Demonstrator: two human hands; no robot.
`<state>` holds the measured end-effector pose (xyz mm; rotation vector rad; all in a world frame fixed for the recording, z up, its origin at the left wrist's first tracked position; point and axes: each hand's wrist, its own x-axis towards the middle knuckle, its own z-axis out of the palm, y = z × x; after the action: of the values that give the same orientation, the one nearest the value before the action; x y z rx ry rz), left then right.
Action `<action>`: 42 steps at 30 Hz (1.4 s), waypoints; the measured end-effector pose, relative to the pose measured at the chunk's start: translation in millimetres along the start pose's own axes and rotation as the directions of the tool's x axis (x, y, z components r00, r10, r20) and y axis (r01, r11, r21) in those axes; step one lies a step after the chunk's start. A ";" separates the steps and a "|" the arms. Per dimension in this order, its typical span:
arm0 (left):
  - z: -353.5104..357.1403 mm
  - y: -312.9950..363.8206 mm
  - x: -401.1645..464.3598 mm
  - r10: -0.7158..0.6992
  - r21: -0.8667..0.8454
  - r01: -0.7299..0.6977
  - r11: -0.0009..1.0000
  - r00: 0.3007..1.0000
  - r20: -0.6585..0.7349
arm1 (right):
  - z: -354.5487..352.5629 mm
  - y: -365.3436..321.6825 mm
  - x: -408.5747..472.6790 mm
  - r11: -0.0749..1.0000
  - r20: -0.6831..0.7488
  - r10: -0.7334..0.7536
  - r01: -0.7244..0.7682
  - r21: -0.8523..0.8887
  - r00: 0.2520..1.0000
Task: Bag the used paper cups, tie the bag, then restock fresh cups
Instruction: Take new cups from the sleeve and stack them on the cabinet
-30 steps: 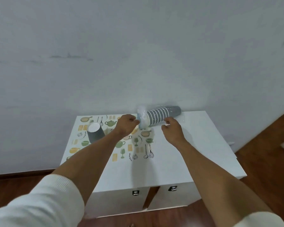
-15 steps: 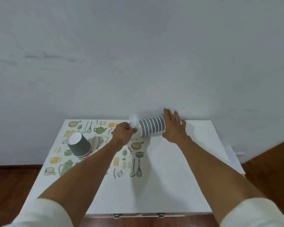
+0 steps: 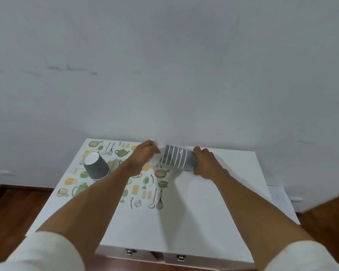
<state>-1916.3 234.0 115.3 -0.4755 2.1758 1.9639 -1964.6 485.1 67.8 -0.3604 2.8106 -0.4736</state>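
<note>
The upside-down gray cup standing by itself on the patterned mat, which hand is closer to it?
Left. The left hand is just right of the upside-down cup; the right hand is farther right, holding the wrapped cup stack.

A home room: white counter (image 3: 204, 212) with a kitchenware-print mat (image 3: 114, 173), plain wall (image 3: 164, 65), wooden floor (image 3: 10, 208) lower left.

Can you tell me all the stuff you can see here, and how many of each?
sleeve of cups: one stack, grey with white rims, in clear plastic, lying sideways at the table's back
upside-down cups: one short stack, grey, back left on the mat
mat: one, white with kitchen drawings, table's left part
table: one, white, against the wall
left hand: pinching the plastic end
right hand: gripping the sleeve's other end
</note>
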 end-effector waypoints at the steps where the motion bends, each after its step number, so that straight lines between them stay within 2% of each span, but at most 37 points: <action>1: -1.7 5.4 -1.3 -0.004 -0.009 0.004 1.000 1.000 0.027 | -3.0 -0.6 -0.4 1.000 -0.008 -0.002 0.002 -0.003 1.000; 4: -10.4 14.1 4.6 -0.023 -0.007 0.023 1.000 0.999 0.047 | -14.7 -10.5 -3.4 0.999 -0.031 0.027 -0.028 -0.019 0.999; 9: -25.9 18.5 9.1 -0.046 -0.042 0.044 0.998 0.998 -0.036 | -23.1 -31.4 -7.6 0.990 -0.033 0.101 -0.104 -0.098 0.994; 14: -39.9 14.3 6.5 -0.095 -0.145 0.087 0.986 0.995 -0.043 | -17.1 -43.1 -16.1 0.973 -0.083 0.182 -0.191 -0.127 0.980; 21: -61.0 -1.6 6.5 0.025 -0.047 -0.027 0.999 0.999 -0.041 | -10.9 -45.8 -28.2 0.898 -0.152 0.286 -0.320 -0.301 0.946; 24: -65.0 -13.0 5.6 0.017 0.013 -0.016 1.000 0.999 -0.038 | -11.7 -47.4 -34.8 0.841 -0.109 0.365 -0.378 -0.388 0.925; 26: -66.2 -18.8 4.9 0.007 0.049 -0.005 0.999 0.999 -0.039 | -9.4 -44.6 -29.5 0.836 0.001 0.350 -0.312 -0.451 0.937; 27: -66.8 -20.6 4.6 0.008 0.074 -0.005 0.997 0.999 -0.043 | -9.3 -46.9 -25.9 0.872 0.084 0.295 -0.232 -0.432 0.952; 28: -68.1 -22.7 5.2 0.016 0.115 -0.011 0.993 0.999 -0.046 | -9.2 -51.4 -21.5 0.913 0.143 0.203 -0.134 -0.386 0.969; 30: -69.9 -25.0 5.3 0.042 0.233 -0.036 0.972 0.999 -0.024 | -6.8 -65.1 -12.6 0.950 0.140 -0.001 0.045 -0.310 0.990; 32: -69.3 -25.1 3.0 0.066 0.400 -0.082 0.913 0.996 0.053 | -2.3 -83.5 -6.9 0.945 0.095 -0.116 0.140 -0.297 0.989; 33: -68.6 -25.7 3.5 0.079 0.537 -0.109 0.837 0.994 0.079 | 1.9 -91.0 -2.3 0.944 0.094 -0.140 0.161 -0.289 0.986; 35: -66.2 -28.2 4.2 0.134 0.803 -0.156 0.575 0.986 0.096 | 12.7 -100.9 2.2 0.949 0.120 -0.146 0.173 -0.264 0.982; 36: -64.6 -29.1 5.2 0.184 0.871 -0.185 0.456 0.977 0.112 | 17.4 -103.0 4.3 0.954 0.117 -0.144 0.170 -0.248 0.983; 37: -62.8 -28.9 6.3 0.231 0.899 -0.223 0.378 0.963 0.142 | 21.7 -102.7 6.3 0.958 0.096 -0.145 0.164 -0.233 0.985; 39: -60.6 -29.4 10.6 0.256 0.904 -0.305 0.298 0.938 0.233 | 27.4 -99.0 8.7 0.966 0.054 -0.155 0.163 -0.203 0.986; 42: -56.8 -28.5 15.4 0.188 0.909 -0.360 0.211 0.927 0.324 | 33.3 -93.4 8.5 0.974 0.071 -0.145 0.155 -0.164 0.987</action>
<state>-1916.1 173.7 90.1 0.3088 2.9141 0.2884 -1944.1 387.7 68.3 -0.6158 2.7855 -0.2503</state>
